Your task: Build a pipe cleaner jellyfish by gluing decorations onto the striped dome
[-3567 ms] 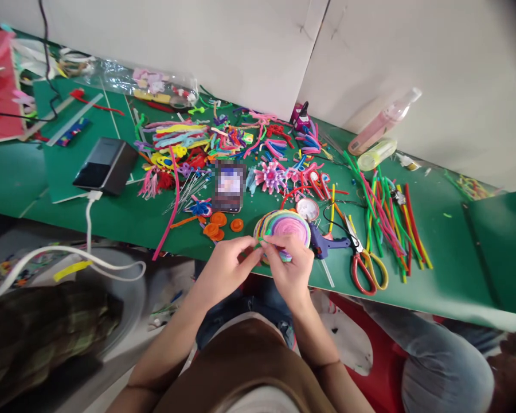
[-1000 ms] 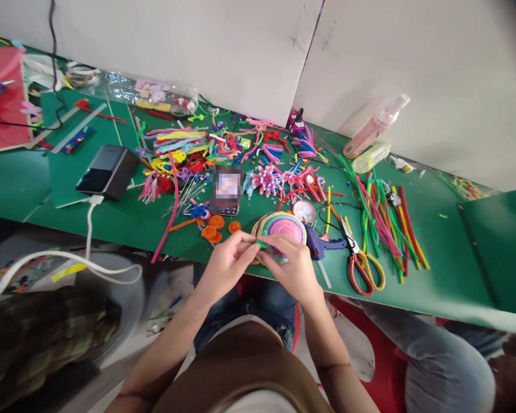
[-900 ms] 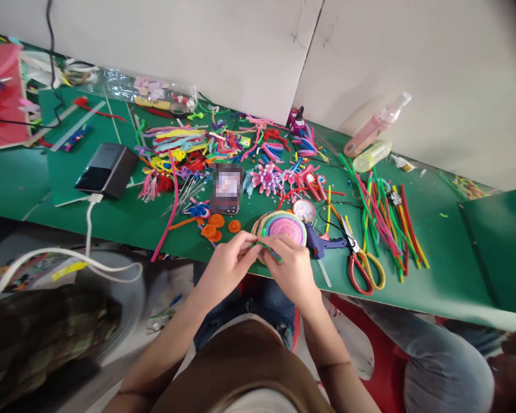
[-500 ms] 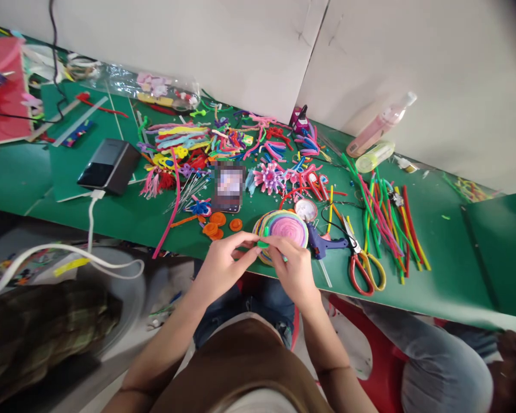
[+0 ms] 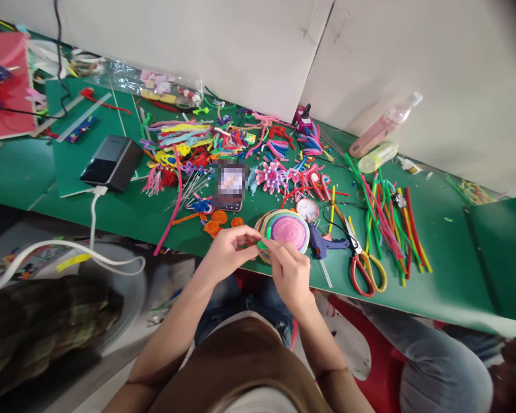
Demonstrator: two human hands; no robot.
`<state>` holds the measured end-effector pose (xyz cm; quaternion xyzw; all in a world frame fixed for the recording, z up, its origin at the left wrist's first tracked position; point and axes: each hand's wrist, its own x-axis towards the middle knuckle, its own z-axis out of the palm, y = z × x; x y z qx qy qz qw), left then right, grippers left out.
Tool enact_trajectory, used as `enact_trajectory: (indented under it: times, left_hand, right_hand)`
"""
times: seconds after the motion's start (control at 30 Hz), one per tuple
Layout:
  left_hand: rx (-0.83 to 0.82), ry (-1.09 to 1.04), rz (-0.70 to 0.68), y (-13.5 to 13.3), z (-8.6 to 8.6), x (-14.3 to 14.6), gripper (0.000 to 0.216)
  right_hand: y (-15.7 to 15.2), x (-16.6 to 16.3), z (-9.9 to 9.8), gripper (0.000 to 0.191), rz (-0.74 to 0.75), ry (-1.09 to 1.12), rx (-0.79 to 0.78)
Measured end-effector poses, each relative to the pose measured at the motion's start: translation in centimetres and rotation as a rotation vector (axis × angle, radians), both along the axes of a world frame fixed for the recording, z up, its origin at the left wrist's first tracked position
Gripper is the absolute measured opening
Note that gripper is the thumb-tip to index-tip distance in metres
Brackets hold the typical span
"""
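A round coil of many-coloured pipe cleaners (image 5: pixel 286 229), pink at its middle, lies at the front edge of the green table (image 5: pixel 451 269). My left hand (image 5: pixel 227 252) and my right hand (image 5: pixel 289 274) meet at the coil's near left rim. Both pinch a short green pipe cleaner (image 5: pixel 264 240) whose tip sticks up between the fingertips. My right hand covers the coil's near edge.
A blue glue gun (image 5: pixel 327 244) and orange-handled scissors (image 5: pixel 365 269) lie right of the coil, then long pipe cleaners (image 5: pixel 387 218). Orange discs (image 5: pixel 215 221), a phone (image 5: pixel 230 183), a pile of bent pipe cleaners (image 5: pixel 189 143), a power bank (image 5: pixel 112 162) and two bottles (image 5: pixel 384 123) are farther off. Another person's knee (image 5: pixel 447 367) shows at lower right.
My hands have stayed at the coil's near left rim, shifting slightly. The green pipe cleaner now shows between my fingertips; 3.6 s ago it was not visible. The view drifted a little.
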<state>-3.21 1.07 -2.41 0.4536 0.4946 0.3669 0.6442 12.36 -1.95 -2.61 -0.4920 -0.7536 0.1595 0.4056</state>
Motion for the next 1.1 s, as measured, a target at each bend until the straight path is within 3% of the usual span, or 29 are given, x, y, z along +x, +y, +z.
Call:
enact_trajectory:
  times: [0.13, 0.27, 0.43, 0.53, 0.63, 0.77, 0.97, 1.1]
  left_hand:
    - [0.035, -0.003, 0.038, 0.0, 0.3, 0.0, 0.018]
    - [0.199, 0.140, 0.032, -0.4, 1.1, -0.3, 0.013]
    - [0.535, 0.529, -0.021, -0.9, 2.1, -0.4, 0.009]
    - [0.633, 0.645, -0.047, -0.9, 2.4, -0.2, 0.010]
    - [0.598, 0.582, -0.023, -1.0, 2.2, 0.2, 0.008]
    - [0.489, 0.472, 0.134, -1.7, 1.5, 0.2, 0.010]
    - [0.295, 0.253, 0.117, -2.1, 0.6, -0.2, 0.030]
    - [0.286, 0.271, 0.184, -2.0, 0.6, -0.1, 0.029]
  right_hand:
    - [-0.1, -0.3, 0.1, 0.031, -0.034, -0.002, 0.015]
    - [0.1, -0.5, 0.2, 0.026, -0.047, 0.082, -0.068]
    - [0.4, -0.6, -0.2, 0.017, -0.047, 0.429, -0.439]
    - [0.6, -0.8, -0.7, 0.016, -0.074, 0.692, -0.602]
    - [0.6, -1.3, -1.1, 0.017, -0.156, 0.834, -0.602]
    - [0.5, -1.9, -1.2, 0.019, -0.159, 0.893, -0.585]
    - [0.7, -2.0, -0.1, 0.014, -0.105, 0.730, -0.417]
    - [0.8, -1.8, 0.3, 0.012, -0.052, 0.574, -0.303]
